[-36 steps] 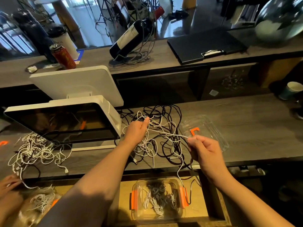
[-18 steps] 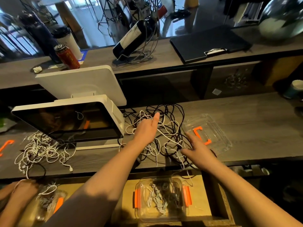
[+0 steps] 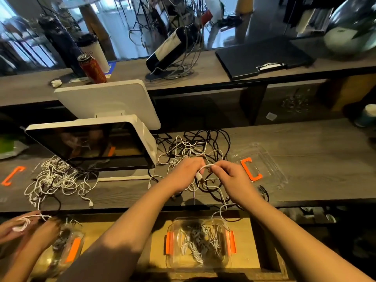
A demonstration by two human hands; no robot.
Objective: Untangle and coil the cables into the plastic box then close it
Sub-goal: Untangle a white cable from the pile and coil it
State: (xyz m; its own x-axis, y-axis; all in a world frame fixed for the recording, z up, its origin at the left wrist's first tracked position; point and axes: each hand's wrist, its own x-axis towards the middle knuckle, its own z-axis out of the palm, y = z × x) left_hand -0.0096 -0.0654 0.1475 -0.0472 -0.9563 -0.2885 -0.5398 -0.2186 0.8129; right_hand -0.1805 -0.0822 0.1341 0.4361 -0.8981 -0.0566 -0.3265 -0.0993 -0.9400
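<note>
Both hands, spread apart over the tangle half a second ago, are now brought together, the left hand and right hand pinching one white cable, so coiling toward the plastic box appears begun.

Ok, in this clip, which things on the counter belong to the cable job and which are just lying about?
Part of the job:
- white cable, pinched by left hand and right hand
- tangled cable pile
- plastic box, open, some cables inside
- clear lid with orange clip

Lying about:
- wine bottle
- red can
- black clipboard
- white screen
</note>
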